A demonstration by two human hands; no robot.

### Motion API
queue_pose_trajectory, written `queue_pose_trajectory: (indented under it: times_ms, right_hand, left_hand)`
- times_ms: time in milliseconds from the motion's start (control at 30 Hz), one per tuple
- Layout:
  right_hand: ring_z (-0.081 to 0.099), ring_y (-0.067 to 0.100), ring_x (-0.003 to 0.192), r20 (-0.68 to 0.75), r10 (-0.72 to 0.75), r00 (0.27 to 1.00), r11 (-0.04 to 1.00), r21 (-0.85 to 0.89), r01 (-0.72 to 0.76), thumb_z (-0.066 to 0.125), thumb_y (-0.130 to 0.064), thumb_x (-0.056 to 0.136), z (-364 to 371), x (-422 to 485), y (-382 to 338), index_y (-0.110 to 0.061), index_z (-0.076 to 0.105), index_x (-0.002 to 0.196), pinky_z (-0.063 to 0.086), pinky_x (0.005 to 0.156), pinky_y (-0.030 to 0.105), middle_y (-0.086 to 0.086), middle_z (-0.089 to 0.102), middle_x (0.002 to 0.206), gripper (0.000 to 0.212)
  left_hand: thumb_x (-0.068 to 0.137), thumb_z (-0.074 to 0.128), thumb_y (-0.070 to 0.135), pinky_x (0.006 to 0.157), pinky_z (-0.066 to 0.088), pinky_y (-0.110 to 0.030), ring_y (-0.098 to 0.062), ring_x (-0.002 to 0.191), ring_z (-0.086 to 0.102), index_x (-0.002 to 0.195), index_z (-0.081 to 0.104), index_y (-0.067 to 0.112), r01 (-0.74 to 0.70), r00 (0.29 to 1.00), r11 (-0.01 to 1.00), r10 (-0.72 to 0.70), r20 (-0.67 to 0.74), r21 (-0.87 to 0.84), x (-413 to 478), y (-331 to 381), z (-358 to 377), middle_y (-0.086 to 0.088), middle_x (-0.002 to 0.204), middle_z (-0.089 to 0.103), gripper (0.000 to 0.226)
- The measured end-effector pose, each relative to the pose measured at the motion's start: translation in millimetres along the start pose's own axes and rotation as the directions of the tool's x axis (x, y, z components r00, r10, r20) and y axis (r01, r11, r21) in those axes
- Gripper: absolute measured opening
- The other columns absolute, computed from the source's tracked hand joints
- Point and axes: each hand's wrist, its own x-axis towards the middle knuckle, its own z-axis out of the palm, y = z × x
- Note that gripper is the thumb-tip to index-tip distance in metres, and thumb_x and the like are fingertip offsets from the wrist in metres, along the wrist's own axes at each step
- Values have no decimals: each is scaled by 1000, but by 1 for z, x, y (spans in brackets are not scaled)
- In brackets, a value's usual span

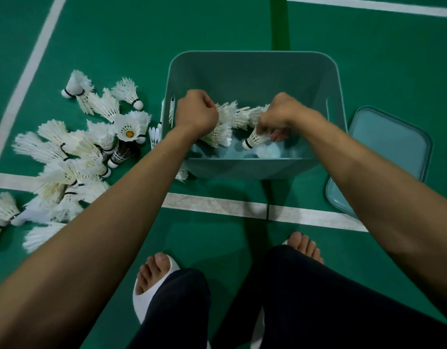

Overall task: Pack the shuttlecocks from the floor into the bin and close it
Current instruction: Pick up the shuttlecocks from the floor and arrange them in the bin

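Deep green on the floor (381,59), crossed with white lines (212,205), the nearest finely cross-hatched. Pale grey-teal on the bin (252,69) and lid (393,144). White feathers, white corks banded black on the shuttlecocks (66,152); brown-black on one dark shuttlecock (121,153). White slippers (142,301), black trousers (305,298).

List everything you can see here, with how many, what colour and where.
Bin: one, teal, open, mid-floor.
Lid: one, teal, on the floor right of the bin.
Loose shuttlecocks: a pile too many to count, white, floor left of the bin.
Held shuttlecocks: several, white, inside the bin.
Court lines: white, on the green floor.
Left hand: one, grips a bunch inside the bin.
Right hand: one, grips shuttlecocks inside the bin.
Feet: two, toes bare, bottom edge.
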Motion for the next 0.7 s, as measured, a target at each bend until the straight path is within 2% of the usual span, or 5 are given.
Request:
queue_pose_trajectory:
  times_ms: [200,400,500,600,700]
  right_hand:
    - [76,34,62,11,175,985,948,270,-171,74,-3,80,18,16,-2,2,65,82,65,66,41,14,70,72,10]
    - [70,22,62,143,167,976,921,331,-206,67,-2,93,41,35,-15,-1,66,83,63,83,37,9,67,70,9]
    - [62,18,56,134,174,975,922,327,-210,70,-5,93,51,45,-21,-5,71,81,59,76,34,6,67,67,12]
    - [74,22,69,46,111,993,981,152,-117,78,-13,86,55,48,-25,-6,71,84,62,70,33,8,75,81,10]
    - [67,24,60,-80,7,997,1000,-20,-9,77,-13,86,55,44,-26,-5,65,83,50,38,24,12,70,82,15]
  left_hand:
    - [90,52,0,76,45,-32,-26,85,56,97,66,3,-84,971,924,-9,239,373,14,-6,8,-12,92,62,16]
    - [84,60,-1,90,57,-42,-32,95,67,101,71,5,-77,951,905,-59,304,418,19,-12,8,-14,102,70,21]
    - [87,57,-1,82,57,-38,-31,93,67,102,73,7,-82,955,910,-44,292,406,18,-12,8,-14,103,71,23]
    - [90,54,-2,77,58,-36,-32,91,67,104,73,5,-70,959,919,-46,280,388,17,-12,10,-17,104,70,24]
    - [91,54,-3,81,60,-39,-33,93,68,108,72,4,-56,954,926,-60,294,372,15,-12,9,-18,107,70,26]
